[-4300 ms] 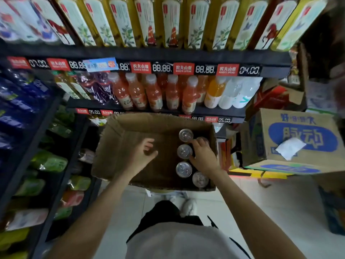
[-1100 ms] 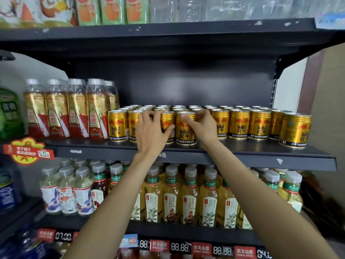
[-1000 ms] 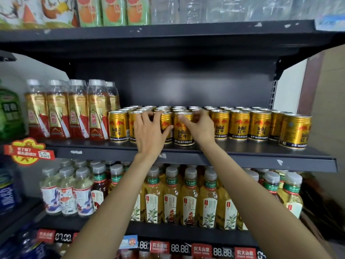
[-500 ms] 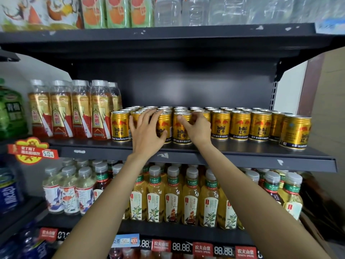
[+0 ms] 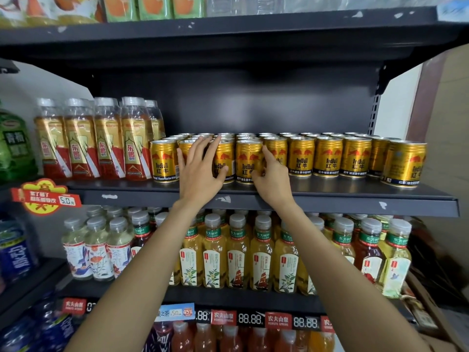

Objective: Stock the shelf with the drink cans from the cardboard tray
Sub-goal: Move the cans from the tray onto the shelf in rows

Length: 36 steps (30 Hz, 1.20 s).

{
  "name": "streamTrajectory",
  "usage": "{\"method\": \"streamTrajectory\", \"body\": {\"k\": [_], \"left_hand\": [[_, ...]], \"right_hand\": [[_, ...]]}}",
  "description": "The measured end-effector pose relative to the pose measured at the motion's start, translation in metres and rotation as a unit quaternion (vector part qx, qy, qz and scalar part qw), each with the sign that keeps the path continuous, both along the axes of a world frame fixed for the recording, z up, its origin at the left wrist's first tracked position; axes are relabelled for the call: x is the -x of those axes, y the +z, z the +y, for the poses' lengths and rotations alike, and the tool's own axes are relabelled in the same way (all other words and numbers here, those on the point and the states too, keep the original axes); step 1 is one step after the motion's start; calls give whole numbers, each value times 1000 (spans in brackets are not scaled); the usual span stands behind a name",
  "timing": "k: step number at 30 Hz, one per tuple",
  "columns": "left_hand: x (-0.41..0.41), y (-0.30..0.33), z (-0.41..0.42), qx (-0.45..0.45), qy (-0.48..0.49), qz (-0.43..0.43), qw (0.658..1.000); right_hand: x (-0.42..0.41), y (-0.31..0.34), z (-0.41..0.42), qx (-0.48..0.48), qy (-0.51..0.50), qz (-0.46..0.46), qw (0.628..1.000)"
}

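Gold Red Bull cans (image 5: 327, 158) stand in packed rows on the dark middle shelf (image 5: 330, 199). My left hand (image 5: 200, 171) is in front of the front row near its left end, fingers straight and spread, its thumb by a front can (image 5: 224, 154). My right hand (image 5: 272, 181) is just to the right, its index finger pointing up between two front cans (image 5: 247, 154) and its other fingers loosely curled against them. Neither hand carries a can. The cardboard tray is out of view.
Gold and red bottles (image 5: 106, 141) stand left of the cans, with a green bottle (image 5: 15, 146) at the far left. Tea bottles (image 5: 238, 252) fill the shelf below, above a strip of price tags (image 5: 250, 319). Another stocked shelf (image 5: 228, 26) hangs overhead.
Since the oldest frame, both hands have come up from the cardboard tray to the can shelf. In the last second they slid slightly down and back from the front cans, and the left fingers spread.
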<state>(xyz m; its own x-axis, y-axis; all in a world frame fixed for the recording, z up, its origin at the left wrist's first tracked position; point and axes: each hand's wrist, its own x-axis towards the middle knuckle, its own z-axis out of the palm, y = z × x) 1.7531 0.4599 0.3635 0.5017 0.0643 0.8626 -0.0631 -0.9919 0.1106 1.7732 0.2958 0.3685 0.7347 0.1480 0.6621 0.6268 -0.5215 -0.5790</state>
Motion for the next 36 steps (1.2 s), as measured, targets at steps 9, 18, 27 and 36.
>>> {"method": "streamTrajectory", "body": {"k": [9,18,27,36], "left_hand": [[2,0,-3,-6,18,15,1000],[70,-21,-40,105,-78,-73,989],[144,-141,-67,114,-194,-66,972],[210,-301,-79,324,-110,424,838]], "right_hand": [[0,3,0,19,25,43,999],[56,-30,-25,-111,47,-102,987],[126,-159,-70,-75,52,-176,980],[182,-327,-136,194,43,236,951]]}}
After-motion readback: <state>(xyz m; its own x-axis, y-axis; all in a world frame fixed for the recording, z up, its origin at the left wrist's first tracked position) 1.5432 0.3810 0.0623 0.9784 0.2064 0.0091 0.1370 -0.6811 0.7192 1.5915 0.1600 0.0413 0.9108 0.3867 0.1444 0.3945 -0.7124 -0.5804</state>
